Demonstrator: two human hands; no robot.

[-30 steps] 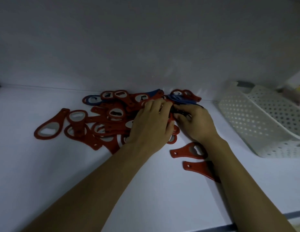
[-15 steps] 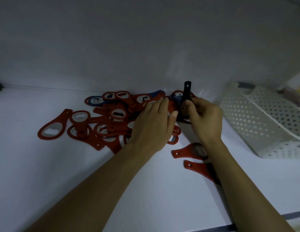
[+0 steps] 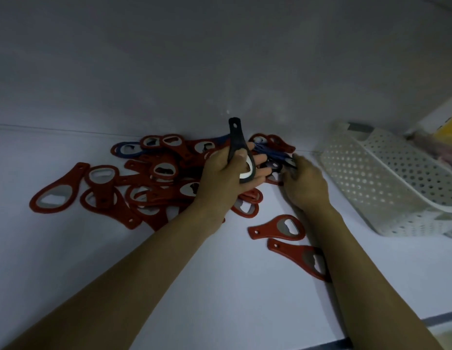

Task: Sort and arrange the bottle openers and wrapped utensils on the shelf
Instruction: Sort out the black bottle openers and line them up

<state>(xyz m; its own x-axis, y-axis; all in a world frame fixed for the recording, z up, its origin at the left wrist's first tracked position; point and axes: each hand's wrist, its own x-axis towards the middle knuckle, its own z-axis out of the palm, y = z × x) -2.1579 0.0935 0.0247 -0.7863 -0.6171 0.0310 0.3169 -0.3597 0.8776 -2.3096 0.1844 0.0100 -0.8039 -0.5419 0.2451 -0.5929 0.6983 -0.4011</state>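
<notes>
Head view: left hand (image 3: 226, 180) grips a black plastic bottle opener (image 3: 235, 138) upright over the mixed heap of red plastic bottle openers (image 3: 154, 178) at the white shelf's (image 3: 219, 286) back edge. Right hand (image 3: 305, 185) reaches among blue openers (image 3: 268, 152); grip blurred, cannot tell. Sorting judged early: heap unsorted. Front edge offers open room; white perforated basket (image 3: 371, 178) crowds the right end.

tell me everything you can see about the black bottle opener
The black bottle opener is flat, dark and plastic-looking: a narrow handle with a small hole near its tip, widening to a looped head with a pale metal-looking insert. It stands nearly upright, handle up, held above the pile of red openers. The left hand grips it, thumb across its middle, head lying in the palm. Nothing else visibly touches it.
</notes>
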